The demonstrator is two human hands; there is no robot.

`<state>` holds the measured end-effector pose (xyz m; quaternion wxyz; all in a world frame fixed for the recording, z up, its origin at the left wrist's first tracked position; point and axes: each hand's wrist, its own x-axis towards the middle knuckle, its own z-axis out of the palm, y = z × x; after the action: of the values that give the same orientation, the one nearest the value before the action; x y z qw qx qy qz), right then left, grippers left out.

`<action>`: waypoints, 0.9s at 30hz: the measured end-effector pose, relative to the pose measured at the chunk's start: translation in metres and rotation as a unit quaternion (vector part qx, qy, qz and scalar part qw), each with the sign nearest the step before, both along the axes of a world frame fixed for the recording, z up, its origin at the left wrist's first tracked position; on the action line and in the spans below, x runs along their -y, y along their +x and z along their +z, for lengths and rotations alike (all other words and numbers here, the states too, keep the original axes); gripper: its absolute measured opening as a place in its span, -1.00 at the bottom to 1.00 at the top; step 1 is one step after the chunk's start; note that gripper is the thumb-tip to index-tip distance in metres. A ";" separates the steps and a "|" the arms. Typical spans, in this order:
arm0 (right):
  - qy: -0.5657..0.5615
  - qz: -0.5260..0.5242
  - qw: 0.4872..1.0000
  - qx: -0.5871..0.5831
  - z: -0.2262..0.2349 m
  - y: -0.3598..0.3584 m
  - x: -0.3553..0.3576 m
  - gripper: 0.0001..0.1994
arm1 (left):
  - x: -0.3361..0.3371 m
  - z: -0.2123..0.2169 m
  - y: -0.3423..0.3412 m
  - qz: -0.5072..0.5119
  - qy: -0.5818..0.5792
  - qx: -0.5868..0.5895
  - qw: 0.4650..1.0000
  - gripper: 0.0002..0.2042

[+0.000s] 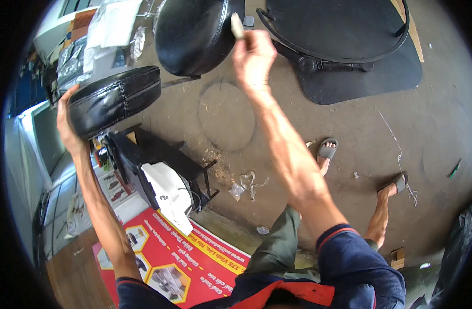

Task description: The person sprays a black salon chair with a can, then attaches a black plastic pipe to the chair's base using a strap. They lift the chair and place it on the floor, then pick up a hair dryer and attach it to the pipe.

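Observation:
At the left, my left hand (67,121) grips the outer edge of a thick black padded seat cushion (117,98). The cushion has a stitched seam down its side and stands tilted above a black frame. Up at the top middle, my right hand (255,57) is closed on a small pale, narrow piece (237,27); its exact kind cannot be made out. That piece overlaps the right edge of a larger round black leather-like seat (192,36) in the view, and whether they touch is unclear.
A black metal ring frame (344,64) lies against a dark board (359,87) at upper right. Below the cushion stand a black stand (153,154) and a white curved panel (169,193). A red printed banner (205,278) spreads at lower left. Plastic scraps (238,190) and string (399,154) litter the floor.

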<state>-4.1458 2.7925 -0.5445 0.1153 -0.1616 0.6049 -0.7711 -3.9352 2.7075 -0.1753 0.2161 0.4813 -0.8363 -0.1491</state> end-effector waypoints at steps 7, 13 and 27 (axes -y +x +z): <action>0.005 0.259 0.958 -0.125 -0.007 0.103 -0.021 -0.80 | -0.010 0.000 -0.022 0.055 0.054 -0.042 0.996 -0.43; 0.086 0.011 0.993 0.084 0.020 0.063 0.004 -0.83 | -0.021 0.000 -0.028 0.088 0.005 0.008 0.996 -0.46; 0.120 0.047 0.988 0.085 0.024 0.046 0.017 -0.78 | -0.038 0.005 -0.049 0.191 0.049 -0.018 0.980 -0.51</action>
<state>-4.1001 2.7756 -0.5202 0.2209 -0.1093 0.6727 -0.6977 -3.9844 2.7456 -0.1705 0.2312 0.6399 -0.7164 -0.1545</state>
